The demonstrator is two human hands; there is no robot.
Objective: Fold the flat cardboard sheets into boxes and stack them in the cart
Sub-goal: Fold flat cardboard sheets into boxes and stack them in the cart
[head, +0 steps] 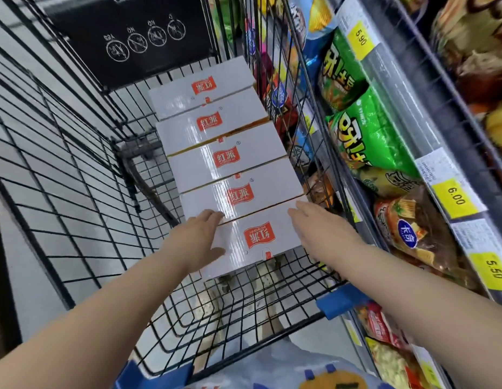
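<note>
Nearest box: a white glossy folded cardboard box with a red logo panel (258, 240), lying flat at the near end of a row inside the black wire shopping cart (75, 192), toward the cart's right wall.
Row: four more white folded cardboard boxes (213, 153) run on from it toward 11 o'clock, edge to edge, the farthest one close below the black plastic child-seat flap (126, 37).
Left hand: the left hand (200, 237) sits on the box's left end at 9 o'clock, fingers laid straight along the top toward the seam, thumb down over the near side; it clasps the end rather than pinching it.
Right hand: the right hand (314, 228) lies flat and spread along the right end at 3 o'clock, fingertips reaching the far corner; whether its thumb wraps under is hidden.
Key relation: the box lies between the two hands, its long axis running 9 to 3, crosswise to the row; both hands are about equally near.
Facing: logo side up, its print inverted against the two boxes just beyond.
Judged step: seating this box flush against its neighbour, a short push toward 11 o'clock.
Surroundings: green snack bags (364, 136) and yellow price tags (451, 196) on the shelf at right.
</note>
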